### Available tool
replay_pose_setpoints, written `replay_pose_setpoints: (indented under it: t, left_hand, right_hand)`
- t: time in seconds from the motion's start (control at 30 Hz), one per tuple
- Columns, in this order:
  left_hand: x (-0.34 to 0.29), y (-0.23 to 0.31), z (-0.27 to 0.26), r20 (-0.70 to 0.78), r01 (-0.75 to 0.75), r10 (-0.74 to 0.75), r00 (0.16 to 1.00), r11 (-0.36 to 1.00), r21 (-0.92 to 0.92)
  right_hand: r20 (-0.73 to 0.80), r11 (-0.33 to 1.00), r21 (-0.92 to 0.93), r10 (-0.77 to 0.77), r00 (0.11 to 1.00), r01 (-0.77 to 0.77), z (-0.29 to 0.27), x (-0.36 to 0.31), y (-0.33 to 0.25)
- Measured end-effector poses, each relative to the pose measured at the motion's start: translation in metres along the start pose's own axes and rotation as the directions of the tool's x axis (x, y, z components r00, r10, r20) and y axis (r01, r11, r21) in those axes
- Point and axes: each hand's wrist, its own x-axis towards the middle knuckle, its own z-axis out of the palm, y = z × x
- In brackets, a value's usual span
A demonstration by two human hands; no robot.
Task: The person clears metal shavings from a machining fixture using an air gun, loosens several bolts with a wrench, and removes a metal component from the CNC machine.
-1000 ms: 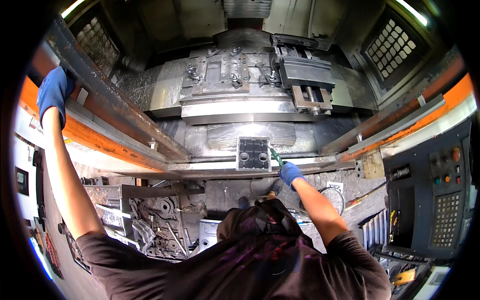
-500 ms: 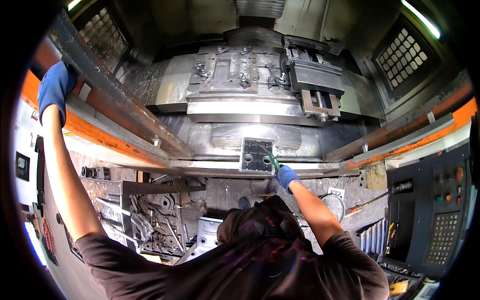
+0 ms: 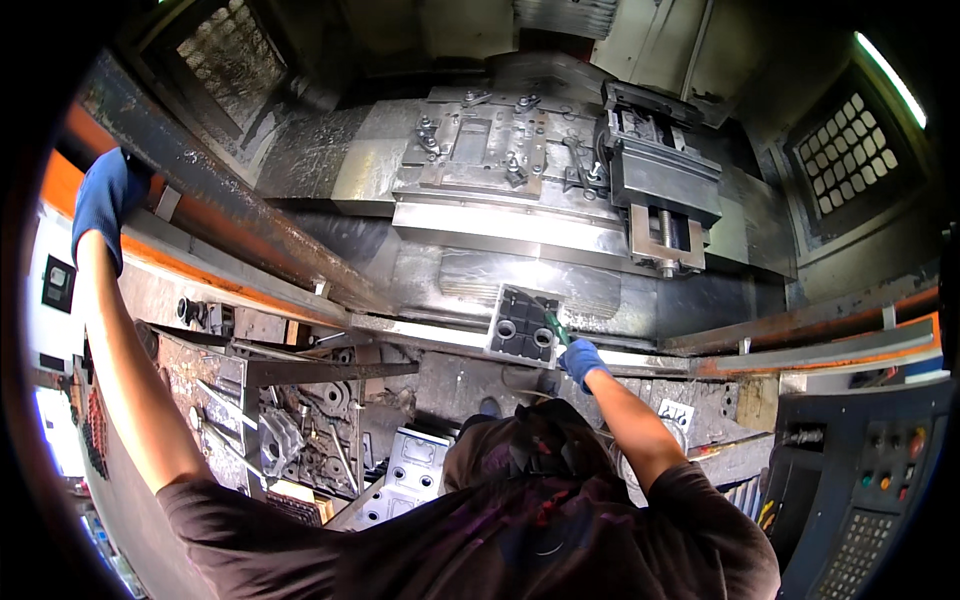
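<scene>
My left hand (image 3: pixel 108 205), in a blue glove, is closed over the edge of the orange machine door (image 3: pixel 62 190) at the far left; its fingertips are hidden. In front of me my right hand (image 3: pixel 581 362), gloved in blue too, grips a green-handled tool (image 3: pixel 556 324). The tool's thin dark end reaches over a square metal block (image 3: pixel 524 346) with two round holes and dark recesses. This block rests on the machine's front ledge, slightly tilted to the view. What kind of tool it is I cannot make out.
Beyond the ledge stands the machine bed with a clamped plate (image 3: pixel 480 178) and a vise (image 3: pixel 665 180). A control panel (image 3: pixel 880 480) with buttons is at the right. Metal parts lie on a bench (image 3: pixel 250 375) at the lower left. A pale machined plate (image 3: pixel 415 455) is beside me.
The view has turned slightly, so the machine sits tilted and further right. My right hand still holds the green-handled tool at the block; my left hand stays on the door.
</scene>
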Motion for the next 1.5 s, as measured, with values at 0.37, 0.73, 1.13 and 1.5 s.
replay_pose_setpoints:
  t: [0.37,0.73,1.13,1.5]
  left_hand:
    - [-0.012,0.013,-0.012,0.041,0.098,-0.097,0.994,0.995,-0.029]
    - [-0.015,0.004,-0.005,-0.001,0.189,-0.189,0.982,0.982,0.018]
    - [-0.021,0.011,-0.011,-0.004,0.15,-0.15,0.989,0.988,-0.032]
    - [-0.013,-0.011,0.009,-0.077,0.129,-0.126,0.989,0.991,0.031]
  right_hand:
    - [0.128,0.945,-0.264,-0.164,0.978,0.193,-0.081,0.028,-0.037]
    - [0.219,0.896,-0.316,-0.251,0.943,0.312,-0.123,0.077,-0.036]
    - [0.275,0.894,-0.338,-0.205,0.939,0.294,-0.13,0.09,-0.042]
    - [0.271,0.924,-0.27,-0.197,0.942,0.271,-0.119,0.064,-0.03]
